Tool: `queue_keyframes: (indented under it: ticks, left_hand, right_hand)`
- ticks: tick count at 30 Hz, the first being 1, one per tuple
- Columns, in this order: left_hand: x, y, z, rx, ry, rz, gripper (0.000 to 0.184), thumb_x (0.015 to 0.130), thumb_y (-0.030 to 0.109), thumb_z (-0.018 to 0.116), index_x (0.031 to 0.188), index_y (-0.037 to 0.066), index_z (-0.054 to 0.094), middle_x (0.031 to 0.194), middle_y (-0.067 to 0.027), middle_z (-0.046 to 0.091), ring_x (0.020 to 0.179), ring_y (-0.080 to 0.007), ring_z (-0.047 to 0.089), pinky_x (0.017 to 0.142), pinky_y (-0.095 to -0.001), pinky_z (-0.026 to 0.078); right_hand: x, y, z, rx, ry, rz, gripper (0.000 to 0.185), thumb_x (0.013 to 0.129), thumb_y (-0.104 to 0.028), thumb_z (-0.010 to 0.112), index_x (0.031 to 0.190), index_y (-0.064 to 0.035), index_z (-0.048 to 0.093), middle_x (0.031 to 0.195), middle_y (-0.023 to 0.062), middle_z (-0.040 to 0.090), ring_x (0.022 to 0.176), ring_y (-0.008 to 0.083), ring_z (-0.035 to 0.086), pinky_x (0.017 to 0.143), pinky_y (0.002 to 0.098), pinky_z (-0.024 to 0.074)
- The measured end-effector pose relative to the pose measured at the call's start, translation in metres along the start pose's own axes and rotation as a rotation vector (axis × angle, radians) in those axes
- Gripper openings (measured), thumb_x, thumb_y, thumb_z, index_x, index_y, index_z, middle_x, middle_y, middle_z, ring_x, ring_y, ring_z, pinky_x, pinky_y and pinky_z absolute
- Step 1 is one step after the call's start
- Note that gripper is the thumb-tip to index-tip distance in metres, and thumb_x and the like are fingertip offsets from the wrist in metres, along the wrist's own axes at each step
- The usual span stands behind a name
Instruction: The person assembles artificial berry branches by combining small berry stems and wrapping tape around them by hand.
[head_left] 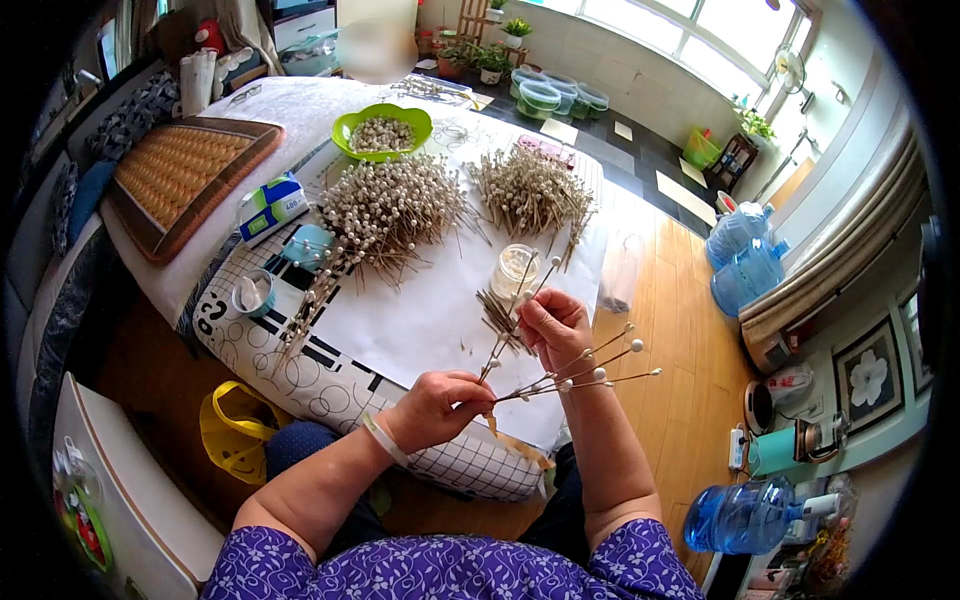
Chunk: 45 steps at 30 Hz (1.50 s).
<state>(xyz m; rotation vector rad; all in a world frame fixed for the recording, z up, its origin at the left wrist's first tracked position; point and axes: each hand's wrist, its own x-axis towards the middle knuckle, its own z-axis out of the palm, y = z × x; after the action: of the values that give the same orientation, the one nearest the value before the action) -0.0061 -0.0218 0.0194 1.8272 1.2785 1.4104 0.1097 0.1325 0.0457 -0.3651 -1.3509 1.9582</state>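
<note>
My left hand (438, 408) is closed, pinching the lower end of an artificial berry branch (560, 385) whose thin brown stems carry white berries and fan out to the right. A strip of brown tape (522, 449) hangs below those fingers. My right hand (556, 326) is closed at the upper part of a berry stem that rises from the left hand; its fingertips pinch near a white berry. Just beyond it stand an open glass jar (515, 268) with pale contents and a small pile of cut brown sticks (500, 318). White paper (415, 325) lies beneath these things.
Two large heaps of berry stems (390, 210) (530, 195) lie across the table. Behind them is a green bowl (350, 135) of loose berries. A tissue pack (272, 208) and a small blue-rimmed tub (253, 293) stand left. A yellow bag (238, 432) hangs by the table's near edge.
</note>
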Motion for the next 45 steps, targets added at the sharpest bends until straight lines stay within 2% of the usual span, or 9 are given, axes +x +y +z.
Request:
queue_keyframes:
  ticks: [13, 16, 20, 30, 33, 35, 38, 45]
  left_hand:
    - [0.0, 0.001, 0.0, 0.039, 0.073, 0.059, 0.004, 0.073, -0.002, 0.059, 0.077, -0.001, 0.059, 0.073, -0.0105, 0.061, 0.065, -0.0234, 0.06, 0.057, -0.0287, 0.048]
    - [0.001, 0.002, -0.001, 0.028, 0.07, 0.036, 0.005, 0.073, -0.002, 0.059, 0.077, -0.001, 0.059, 0.074, -0.0106, 0.062, 0.065, -0.0233, 0.06, 0.057, -0.0285, 0.048]
    - [0.0, 0.0, -0.001, 0.015, 0.052, 0.035, 0.003, 0.076, 0.0, 0.059, 0.077, -0.003, 0.06, 0.075, -0.0126, 0.062, 0.066, -0.0213, 0.062, 0.058, -0.0278, 0.05]
    - [0.001, 0.001, -0.001, -0.002, 0.042, 0.024, 0.003, 0.076, 0.0, 0.059, 0.077, -0.003, 0.06, 0.077, -0.0132, 0.062, 0.065, -0.0213, 0.062, 0.057, -0.0276, 0.05]
    - [0.001, 0.002, 0.0, 0.005, 0.036, 0.027, 0.003, 0.076, 0.0, 0.059, 0.077, -0.003, 0.06, 0.077, -0.0131, 0.062, 0.065, -0.0212, 0.062, 0.057, -0.0274, 0.05]
    - [0.001, 0.001, 0.001, 0.021, 0.064, 0.042, 0.004, 0.073, -0.003, 0.059, 0.076, -0.001, 0.059, 0.075, -0.0107, 0.061, 0.064, -0.0228, 0.06, 0.057, -0.0279, 0.049]
    - [0.001, 0.003, -0.001, 0.051, 0.038, 0.043, 0.004, 0.076, 0.001, 0.06, 0.076, -0.003, 0.06, 0.076, -0.0125, 0.063, 0.065, -0.0213, 0.062, 0.057, -0.0277, 0.05]
    - [0.001, 0.003, 0.0, 0.037, 0.059, 0.039, 0.004, 0.072, -0.003, 0.06, 0.075, -0.001, 0.059, 0.074, -0.0103, 0.061, 0.064, -0.0227, 0.06, 0.057, -0.0279, 0.049]
  right_hand:
    - [0.002, 0.004, 0.0, 0.034, -0.021, 0.012, 0.009, 0.08, -0.01, 0.061, 0.078, -0.0016, 0.059, 0.064, 0.005, 0.057, 0.048, 0.0094, 0.047, 0.043, 0.0207, 0.0362]
    - [-0.001, 0.0, 0.004, -0.067, -0.026, 0.137, 0.012, 0.077, -0.01, 0.063, 0.084, 0.0001, 0.061, 0.07, 0.0038, 0.059, 0.054, 0.0081, 0.05, 0.047, 0.02, 0.0392]
    - [-0.001, 0.009, 0.004, -0.088, -0.059, 0.048, 0.009, 0.075, -0.008, 0.064, 0.08, -0.0011, 0.062, 0.07, 0.0021, 0.059, 0.058, 0.0074, 0.051, 0.05, 0.0193, 0.0404]
    - [-0.002, 0.006, 0.011, -0.041, -0.018, 0.073, 0.007, 0.077, -0.007, 0.063, 0.08, -0.0016, 0.059, 0.065, 0.0016, 0.057, 0.047, 0.0055, 0.045, 0.042, 0.0189, 0.0338]
    - [-0.002, 0.004, 0.013, 0.0, -0.028, 0.049, 0.006, 0.077, -0.007, 0.062, 0.08, -0.0016, 0.059, 0.065, 0.0027, 0.057, 0.046, 0.0067, 0.046, 0.041, 0.0191, 0.0355]
    - [-0.003, 0.004, 0.013, -0.033, -0.026, 0.051, 0.007, 0.078, -0.007, 0.061, 0.081, -0.0013, 0.058, 0.065, 0.0042, 0.058, 0.049, 0.0091, 0.052, 0.043, 0.0204, 0.0418]
    - [-0.003, 0.003, 0.014, -0.03, -0.025, 0.054, 0.007, 0.078, -0.007, 0.061, 0.081, -0.0007, 0.058, 0.066, 0.0056, 0.059, 0.051, 0.0119, 0.056, 0.046, 0.0223, 0.0476]
    - [-0.002, 0.004, 0.013, -0.042, -0.031, 0.04, 0.007, 0.08, -0.007, 0.058, 0.081, -0.0003, 0.057, 0.068, 0.0077, 0.06, 0.052, 0.0129, 0.058, 0.047, 0.0232, 0.0495]
